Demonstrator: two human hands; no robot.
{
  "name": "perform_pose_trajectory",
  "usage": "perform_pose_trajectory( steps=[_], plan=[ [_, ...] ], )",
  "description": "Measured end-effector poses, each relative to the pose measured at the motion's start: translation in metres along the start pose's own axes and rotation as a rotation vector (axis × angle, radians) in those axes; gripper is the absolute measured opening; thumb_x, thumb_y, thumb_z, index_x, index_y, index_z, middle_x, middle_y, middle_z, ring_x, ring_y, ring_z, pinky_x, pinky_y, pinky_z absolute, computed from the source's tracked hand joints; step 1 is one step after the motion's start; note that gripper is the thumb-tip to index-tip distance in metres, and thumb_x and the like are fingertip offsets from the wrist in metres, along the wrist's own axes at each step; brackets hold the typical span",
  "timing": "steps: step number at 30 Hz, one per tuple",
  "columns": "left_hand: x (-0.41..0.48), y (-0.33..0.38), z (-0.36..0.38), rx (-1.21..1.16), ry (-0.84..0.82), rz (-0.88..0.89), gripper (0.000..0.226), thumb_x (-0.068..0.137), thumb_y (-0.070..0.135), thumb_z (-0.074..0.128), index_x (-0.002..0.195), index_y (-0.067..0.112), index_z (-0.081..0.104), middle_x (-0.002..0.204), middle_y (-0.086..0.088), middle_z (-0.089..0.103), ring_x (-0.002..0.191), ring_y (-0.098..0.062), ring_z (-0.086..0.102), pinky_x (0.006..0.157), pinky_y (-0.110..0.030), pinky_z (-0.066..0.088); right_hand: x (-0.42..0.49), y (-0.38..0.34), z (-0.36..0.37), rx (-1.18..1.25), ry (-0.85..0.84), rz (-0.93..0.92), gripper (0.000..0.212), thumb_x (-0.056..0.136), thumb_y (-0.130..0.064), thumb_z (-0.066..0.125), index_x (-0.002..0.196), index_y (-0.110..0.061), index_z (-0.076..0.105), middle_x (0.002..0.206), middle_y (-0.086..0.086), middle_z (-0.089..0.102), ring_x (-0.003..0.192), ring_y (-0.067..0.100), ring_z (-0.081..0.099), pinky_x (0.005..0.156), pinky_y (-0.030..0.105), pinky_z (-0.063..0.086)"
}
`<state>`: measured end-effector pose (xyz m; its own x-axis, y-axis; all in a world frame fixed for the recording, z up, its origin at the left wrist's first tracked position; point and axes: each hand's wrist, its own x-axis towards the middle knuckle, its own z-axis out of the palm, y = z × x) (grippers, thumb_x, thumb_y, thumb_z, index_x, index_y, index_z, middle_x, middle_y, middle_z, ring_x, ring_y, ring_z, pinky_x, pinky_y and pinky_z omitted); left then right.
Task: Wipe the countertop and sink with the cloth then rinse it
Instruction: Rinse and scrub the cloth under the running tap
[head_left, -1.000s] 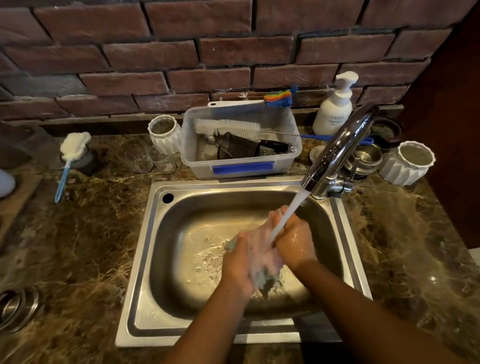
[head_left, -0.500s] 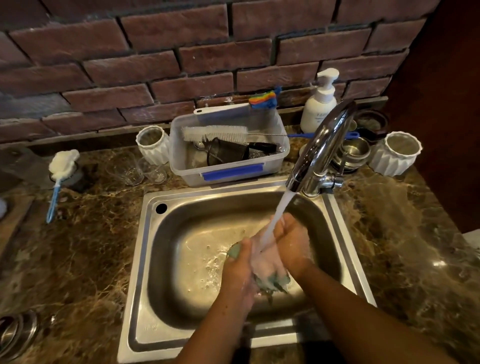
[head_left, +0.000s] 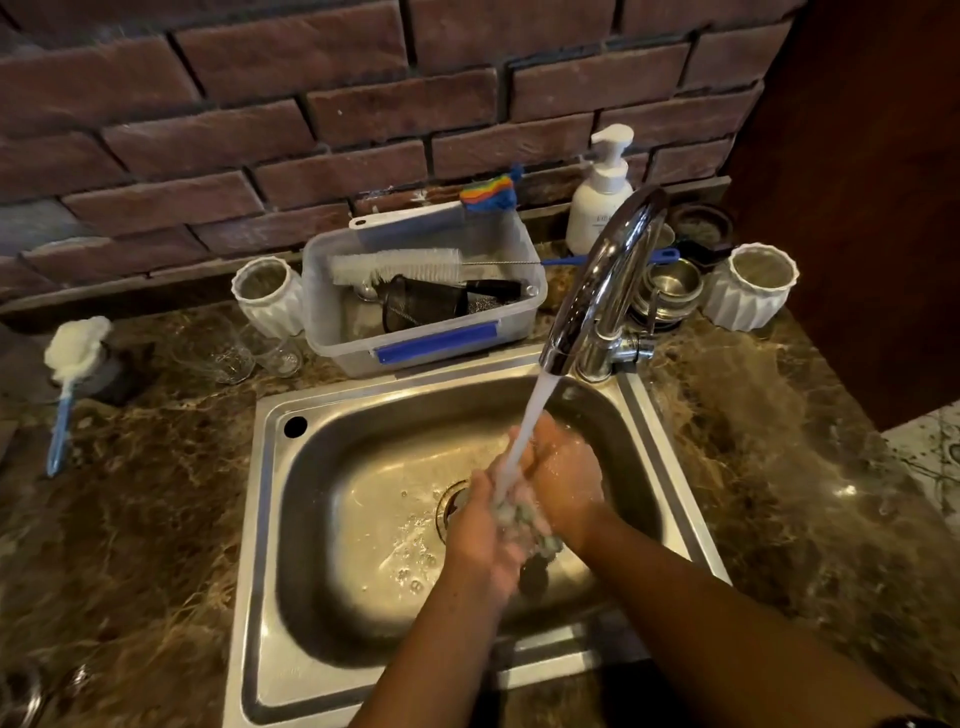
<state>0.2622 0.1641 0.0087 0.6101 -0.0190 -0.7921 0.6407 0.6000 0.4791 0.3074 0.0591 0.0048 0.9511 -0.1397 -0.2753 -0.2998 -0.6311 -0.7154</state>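
Note:
Over the steel sink (head_left: 270, 519), my left hand (head_left: 483, 540) and my right hand (head_left: 563, 483) press together around a small wet greenish cloth (head_left: 527, 525). Only a bunched strip of the cloth shows between my palms. Water runs from the chrome faucet (head_left: 597, 291) straight onto the cloth and my fingers. The drain (head_left: 449, 504) shows just left of my hands, with water bubbling around it. Brown marble countertop (head_left: 130, 519) surrounds the basin.
Behind the sink stands a clear plastic tub (head_left: 431, 332) holding a white bottle brush and a dark strainer. A soap pump bottle (head_left: 600, 192), steel bowls (head_left: 672, 286) and white ribbed cups (head_left: 753, 286) sit right of it. Glasses (head_left: 228, 353) and a sponge wand (head_left: 67, 384) lie at left.
Both hands stay under the stream, rubbing the cloth; they have shifted slightly so less cloth shows. The camera has tilted, and the drain is now visible.

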Motion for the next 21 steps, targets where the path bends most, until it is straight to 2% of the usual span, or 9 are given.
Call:
perform_pose_trajectory(
  steps=[4, 9, 10, 12, 13, 14, 16, 18, 21],
  plan=[
    [0.007, 0.011, -0.011, 0.067, 0.119, 0.072, 0.043, 0.103, 0.047, 0.047, 0.116, 0.011, 0.067, 0.108, -0.016, 0.076, 0.099, -0.035, 0.073, 0.093, -0.053, 0.057, 0.007, -0.001, -0.003, 0.455, -0.061, 0.151, 0.028, 0.100, -0.019, 0.056, 0.083, 0.004, 0.054, 0.079, 0.020, 0.057, 0.071, 0.031, 0.058, 0.078, 0.044, 0.057],
    [0.019, 0.010, -0.009, -0.003, -0.044, -0.024, 0.045, 0.098, 0.049, 0.055, 0.120, 0.012, 0.068, 0.120, -0.016, 0.072, 0.105, -0.030, 0.072, 0.092, -0.050, 0.058, -0.025, -0.020, 0.015, 0.454, -0.158, 0.095, 0.017, 0.097, -0.033, 0.062, 0.086, -0.020, 0.067, 0.081, -0.001, 0.072, 0.077, 0.011, 0.070, 0.070, 0.028, 0.061],
    [0.014, 0.015, -0.002, -0.155, -0.063, -0.165, 0.038, 0.101, 0.040, 0.055, 0.123, 0.011, 0.067, 0.120, -0.014, 0.071, 0.108, -0.026, 0.070, 0.096, -0.049, 0.054, -0.035, -0.030, 0.025, 0.412, -0.159, 0.081, 0.023, 0.098, -0.038, 0.058, 0.090, -0.018, 0.067, 0.086, -0.007, 0.072, 0.081, 0.006, 0.069, 0.075, 0.022, 0.058],
    [0.013, 0.008, 0.006, 0.047, 0.044, -0.084, 0.040, 0.106, 0.030, 0.044, 0.137, 0.008, 0.056, 0.111, -0.003, 0.063, 0.106, -0.017, 0.064, 0.099, -0.040, 0.051, -0.044, -0.029, 0.048, 0.400, 0.074, -0.117, 0.029, 0.101, -0.038, 0.049, 0.101, -0.015, 0.068, 0.093, -0.022, 0.066, 0.090, -0.004, 0.059, 0.080, 0.014, 0.045],
    [0.014, 0.003, 0.014, -0.229, -0.111, -0.199, 0.048, 0.106, 0.034, 0.039, 0.142, 0.004, 0.049, 0.105, 0.000, 0.060, 0.097, -0.015, 0.064, 0.089, -0.033, 0.055, -0.039, -0.018, 0.052, 0.588, 0.130, -0.004, 0.028, 0.101, -0.037, 0.049, 0.104, -0.018, 0.068, 0.091, -0.020, 0.066, 0.091, -0.001, 0.060, 0.081, 0.018, 0.045],
    [0.014, -0.004, 0.013, -0.179, -0.159, -0.085, 0.053, 0.103, 0.039, 0.041, 0.140, 0.002, 0.050, 0.102, -0.001, 0.060, 0.091, -0.016, 0.065, 0.081, -0.031, 0.057, -0.037, -0.013, 0.052, 0.526, 0.146, -0.005, 0.026, 0.101, -0.038, 0.051, 0.103, -0.020, 0.069, 0.088, -0.014, 0.068, 0.087, 0.003, 0.063, 0.078, 0.024, 0.051],
    [0.011, 0.000, -0.003, -0.139, -0.103, -0.061, 0.049, 0.097, 0.045, 0.052, 0.126, 0.007, 0.064, 0.106, -0.011, 0.068, 0.102, -0.024, 0.067, 0.098, -0.040, 0.055, -0.032, -0.013, 0.041, 0.203, -0.018, -0.051, 0.030, 0.099, -0.046, 0.053, 0.097, -0.023, 0.070, 0.082, -0.004, 0.072, 0.077, 0.010, 0.070, 0.073, 0.031, 0.059],
    [0.015, -0.005, -0.007, -0.139, -0.066, -0.006, 0.050, 0.092, 0.051, 0.059, 0.120, 0.011, 0.068, 0.113, -0.014, 0.070, 0.114, -0.028, 0.066, 0.110, -0.048, 0.046, -0.024, -0.011, 0.037, 0.179, -0.084, 0.143, 0.037, 0.096, -0.058, 0.051, 0.086, -0.027, 0.068, 0.078, -0.002, 0.073, 0.072, 0.012, 0.072, 0.071, 0.029, 0.060],
    [0.022, -0.001, -0.008, -0.162, -0.012, 0.019, 0.053, 0.089, 0.055, 0.058, 0.119, 0.013, 0.068, 0.121, -0.014, 0.070, 0.116, -0.027, 0.065, 0.108, -0.046, 0.047, -0.027, -0.025, 0.041, 0.389, -0.093, 0.178, 0.048, 0.093, -0.066, 0.048, 0.078, -0.025, 0.068, 0.072, 0.000, 0.072, 0.069, 0.010, 0.072, 0.069, 0.028, 0.059]
  ],
)
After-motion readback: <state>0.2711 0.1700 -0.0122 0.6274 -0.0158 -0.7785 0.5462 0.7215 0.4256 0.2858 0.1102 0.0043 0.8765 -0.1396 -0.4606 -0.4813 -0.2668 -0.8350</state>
